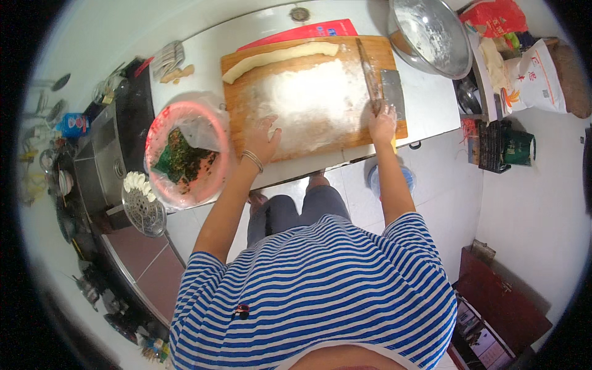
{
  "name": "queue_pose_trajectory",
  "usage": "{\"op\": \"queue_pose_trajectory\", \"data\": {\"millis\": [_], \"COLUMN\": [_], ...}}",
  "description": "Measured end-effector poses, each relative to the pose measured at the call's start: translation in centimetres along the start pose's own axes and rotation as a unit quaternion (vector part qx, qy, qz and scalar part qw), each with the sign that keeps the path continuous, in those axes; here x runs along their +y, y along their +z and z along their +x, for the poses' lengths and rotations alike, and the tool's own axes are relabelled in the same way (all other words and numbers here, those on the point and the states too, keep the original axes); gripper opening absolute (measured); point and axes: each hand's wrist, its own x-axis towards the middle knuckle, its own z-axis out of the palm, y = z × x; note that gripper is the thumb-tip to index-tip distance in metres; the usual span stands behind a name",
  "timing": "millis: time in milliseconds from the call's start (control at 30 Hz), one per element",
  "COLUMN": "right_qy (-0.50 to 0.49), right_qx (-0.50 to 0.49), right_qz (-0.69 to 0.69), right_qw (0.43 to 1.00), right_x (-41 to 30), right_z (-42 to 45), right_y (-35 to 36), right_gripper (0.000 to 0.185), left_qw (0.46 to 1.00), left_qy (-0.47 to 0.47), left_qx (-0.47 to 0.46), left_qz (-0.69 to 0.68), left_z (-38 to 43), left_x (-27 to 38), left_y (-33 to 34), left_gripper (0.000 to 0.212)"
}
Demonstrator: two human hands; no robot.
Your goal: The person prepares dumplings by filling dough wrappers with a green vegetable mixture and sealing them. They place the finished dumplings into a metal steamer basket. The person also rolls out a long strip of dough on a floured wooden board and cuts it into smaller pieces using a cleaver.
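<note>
A floured wooden board (291,143) lies on the white table, with a long strip of dough (282,56) along its far edge. My left hand (262,138) rests at the board's near left part, fingers spread, holding nothing. At the right side my right hand (383,124) grips the near end of a wooden rolling pin (368,69), which points away from me. A grey flat scraper or sheet (393,92) lies beside the pin on the board's right edge. Left of the board, a pink basin (225,152) lined with clear plastic holds chopped green filling (185,157).
A large steel bowl (430,37) with flour traces stands at the far right. A perforated steamer plate (143,210) with white dough pieces is at the left, near a dark stove (132,101). Behind the board lies a red sheet (300,34); a flour sack (536,78) stands on the right shelf.
</note>
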Motion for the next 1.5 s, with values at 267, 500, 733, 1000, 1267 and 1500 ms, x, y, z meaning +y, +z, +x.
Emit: {"op": "queue_pose_trajectory", "data": {"millis": [267,500,733,1000,1267,1500], "right_qy": [-0.070,-0.096,-0.364,-0.380,-0.349,-0.327], "right_qx": [-0.023,0.002,0.099,-0.151,-0.135,-0.105], "right_qz": [0.119,0.035,0.094,0.026,0.094,0.018], "right_qw": [0.990,0.995,0.921,0.912,0.923,0.939], "right_x": [2.0,-1.2,-12.1,-13.4,-15.5,-16.7], "right_z": [3.3,8.2,15.3,18.6,17.2,17.0], "right_y": [0.9,-0.2,2.1,3.7,3.3,4.7], "right_gripper": [0.052,0.047,0.054,0.041,0.046,0.044], "left_qw": [0.997,0.932,0.862,0.896,0.916,0.938], "left_qy": [-0.029,-0.078,-0.201,-0.175,-0.106,-0.133], "left_qx": [-0.030,0.016,-0.011,-0.048,-0.048,-0.050], "left_qz": [0.071,0.353,0.465,0.406,0.384,0.316], "left_z": [4.8,12.7,19.3,19.6,18.1,19.1], "left_x": [3.2,-1.7,-7.0,-8.9,-9.8,-9.8], "left_y": [8.3,4.1,-0.7,-2.1,-1.8,-2.0], "left_gripper": [0.037,0.055,0.065,0.054,0.060,0.036]}}
